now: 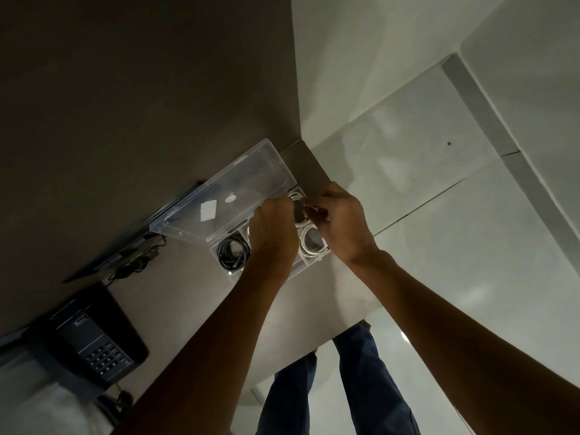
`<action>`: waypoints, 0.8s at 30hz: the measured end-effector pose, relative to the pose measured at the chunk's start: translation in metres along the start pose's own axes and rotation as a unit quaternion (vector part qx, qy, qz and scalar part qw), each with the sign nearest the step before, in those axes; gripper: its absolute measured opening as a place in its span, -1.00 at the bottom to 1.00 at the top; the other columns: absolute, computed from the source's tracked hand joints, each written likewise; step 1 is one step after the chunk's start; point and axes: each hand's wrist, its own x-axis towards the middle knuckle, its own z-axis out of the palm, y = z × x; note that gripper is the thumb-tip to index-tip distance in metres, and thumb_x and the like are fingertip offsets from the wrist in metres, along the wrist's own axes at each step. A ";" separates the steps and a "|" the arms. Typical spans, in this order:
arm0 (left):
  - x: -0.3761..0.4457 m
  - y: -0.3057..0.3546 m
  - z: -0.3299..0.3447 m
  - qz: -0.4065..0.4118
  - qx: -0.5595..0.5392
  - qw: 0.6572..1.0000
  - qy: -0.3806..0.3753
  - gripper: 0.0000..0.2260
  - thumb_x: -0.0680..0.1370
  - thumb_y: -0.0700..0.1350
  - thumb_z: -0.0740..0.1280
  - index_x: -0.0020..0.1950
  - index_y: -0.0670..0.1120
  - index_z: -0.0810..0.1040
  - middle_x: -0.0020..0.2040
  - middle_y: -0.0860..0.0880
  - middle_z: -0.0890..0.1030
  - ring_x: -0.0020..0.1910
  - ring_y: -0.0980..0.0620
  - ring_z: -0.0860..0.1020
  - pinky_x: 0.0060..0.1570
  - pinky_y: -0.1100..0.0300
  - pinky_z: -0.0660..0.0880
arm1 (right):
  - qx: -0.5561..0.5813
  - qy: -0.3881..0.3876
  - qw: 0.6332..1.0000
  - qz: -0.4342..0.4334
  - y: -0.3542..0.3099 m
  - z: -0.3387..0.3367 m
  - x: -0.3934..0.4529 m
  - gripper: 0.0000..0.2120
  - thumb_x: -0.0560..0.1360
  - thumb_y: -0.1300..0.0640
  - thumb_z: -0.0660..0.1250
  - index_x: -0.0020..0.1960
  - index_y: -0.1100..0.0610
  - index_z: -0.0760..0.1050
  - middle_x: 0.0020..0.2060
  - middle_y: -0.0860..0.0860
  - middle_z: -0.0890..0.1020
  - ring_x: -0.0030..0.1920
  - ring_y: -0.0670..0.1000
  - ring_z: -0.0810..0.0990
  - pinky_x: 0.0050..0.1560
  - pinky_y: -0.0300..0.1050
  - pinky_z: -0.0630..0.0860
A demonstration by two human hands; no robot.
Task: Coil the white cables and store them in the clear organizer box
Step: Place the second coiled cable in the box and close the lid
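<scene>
Forearms over table (pixel 201 277), tiled floor (pixel 455 246).

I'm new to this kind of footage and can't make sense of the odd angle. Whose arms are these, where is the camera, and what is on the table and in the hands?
There is no machine here. The single picture comes from a wide-angle camera worn on a person's head, looking down, so the arms reaching in are their own and their jeans show below the table edge.

On the table sits a clear organizer box with its lid swung open. One compartment holds a coiled black cable, another a coiled white cable. At the left are a desk phone and what looks like a laptop.

The left hand and right hand meet over the box, working together on a small item between the fingers, probably another white cable; it is mostly hidden, so I can't tell exactly.
</scene>
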 end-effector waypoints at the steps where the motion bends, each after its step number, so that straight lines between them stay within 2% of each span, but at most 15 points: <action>1: 0.001 -0.002 0.002 0.003 -0.005 1.000 0.002 -0.76 0.67 -0.14 0.38 0.30 -0.21 0.66 0.19 -0.17 0.76 0.14 -0.10 0.76 0.20 0.10 0.65 | -0.002 -0.015 1.000 -0.004 0.003 -0.001 -0.001 -0.74 0.56 0.18 0.54 0.24 0.21 0.71 0.21 0.18 0.71 0.17 0.21 0.70 0.32 -0.07 0.59; 3: 0.001 -0.006 0.004 0.007 -0.019 1.000 0.003 -0.74 0.68 -0.12 0.37 0.32 -0.20 0.65 0.22 -0.17 0.74 0.17 -0.09 0.75 0.23 0.10 0.64 | 0.020 -0.031 0.999 -0.012 0.007 -0.004 -0.003 -0.77 0.63 0.21 0.44 0.27 0.22 0.69 0.21 0.18 0.69 0.20 0.19 0.67 0.32 -0.12 0.57; 5: 0.000 -0.006 0.007 0.009 -0.043 0.999 0.002 -0.73 0.69 -0.13 0.36 0.33 -0.24 0.63 0.23 -0.20 0.73 0.20 -0.11 0.73 0.26 0.09 0.62 | 0.023 -0.029 0.999 -0.007 0.007 -0.006 -0.003 -0.77 0.64 0.17 0.44 0.26 0.22 0.70 0.20 0.16 0.71 0.17 0.18 0.69 0.35 -0.11 0.58; 7: -0.002 -0.005 0.009 0.020 -0.061 0.998 0.007 -0.73 0.68 -0.17 0.36 0.33 -0.26 0.62 0.24 -0.23 0.71 0.22 -0.12 0.70 0.28 0.09 0.61 | 0.018 -0.006 1.000 -0.003 0.005 -0.006 0.000 -0.80 0.60 0.15 0.49 0.16 0.24 0.71 0.10 0.18 0.74 0.02 0.11 0.69 0.28 0.00 0.67; 9: -0.006 -0.002 0.009 0.043 -0.065 0.997 0.023 -0.75 0.65 -0.19 0.40 0.30 -0.25 0.64 0.24 -0.24 0.70 0.23 -0.12 0.67 0.25 0.09 0.62 | 0.023 0.014 1.000 0.008 0.001 -0.007 0.005 -0.80 0.56 0.13 0.53 0.09 0.24 0.66 0.00 0.16 0.76 -0.09 0.01 0.62 0.17 -0.01 0.69; 13: -0.007 -0.002 0.004 0.066 -0.038 0.994 0.083 -0.77 0.49 -0.23 0.57 0.07 -0.34 0.73 -0.02 -0.32 0.73 -0.03 -0.22 0.71 0.02 -0.02 0.70 | 0.010 -0.006 1.000 0.010 -0.006 -0.008 0.013 -0.72 0.55 0.13 0.55 0.21 0.17 0.59 0.04 0.12 0.75 -0.03 0.10 0.72 0.25 0.06 0.69; 15: -0.004 -0.008 0.006 0.070 -0.050 0.990 0.108 -0.78 0.46 -0.23 0.60 0.02 -0.34 0.74 -0.07 -0.31 0.73 -0.07 -0.22 0.69 -0.03 -0.05 0.71 | -0.017 -0.015 1.000 -0.002 -0.008 -0.008 0.013 -0.65 0.54 0.12 0.56 0.25 0.15 0.56 0.05 0.11 0.74 0.01 0.14 0.73 0.26 0.08 0.69; 18: -0.002 -0.018 0.011 0.055 -0.100 0.989 0.093 -0.81 0.49 -0.23 0.57 0.04 -0.30 0.76 -0.02 -0.30 0.72 -0.01 -0.24 0.67 0.04 -0.04 0.68 | -0.034 -0.001 0.999 -0.009 -0.006 -0.004 0.010 -0.64 0.54 0.10 0.56 0.25 0.16 0.55 0.06 0.13 0.73 0.00 0.15 0.73 0.22 0.06 0.71; 20: -0.004 -0.023 0.013 0.050 -0.109 0.989 0.082 -0.83 0.53 -0.22 0.54 0.08 -0.27 0.76 0.02 -0.28 0.71 0.05 -0.22 0.66 0.09 -0.01 0.66 | -0.012 0.016 1.000 0.017 -0.004 0.001 0.009 -0.70 0.55 0.08 0.55 0.20 0.16 0.57 0.03 0.11 0.72 -0.06 0.08 0.68 0.17 -0.04 0.67; 22: -0.005 -0.027 0.013 0.055 -0.112 0.989 0.075 -0.81 0.57 -0.18 0.52 0.12 -0.25 0.75 0.05 -0.25 0.70 0.09 -0.19 0.64 0.13 0.07 0.62 | 0.016 0.028 0.998 0.045 -0.004 0.003 0.010 -0.75 0.56 0.10 0.54 0.15 0.17 0.60 0.00 0.10 0.73 -0.10 0.00 0.61 0.12 -0.14 0.61; 24: -0.006 -0.030 0.012 0.070 -0.104 0.990 0.068 -0.77 0.58 -0.10 0.51 0.15 -0.21 0.74 0.09 -0.22 0.70 0.13 -0.16 0.62 0.16 0.12 0.56 | 0.034 0.019 0.998 0.050 -0.004 0.001 0.011 -0.79 0.55 0.15 0.56 0.12 0.19 0.62 -0.03 0.11 0.74 -0.12 0.00 0.62 0.09 -0.16 0.63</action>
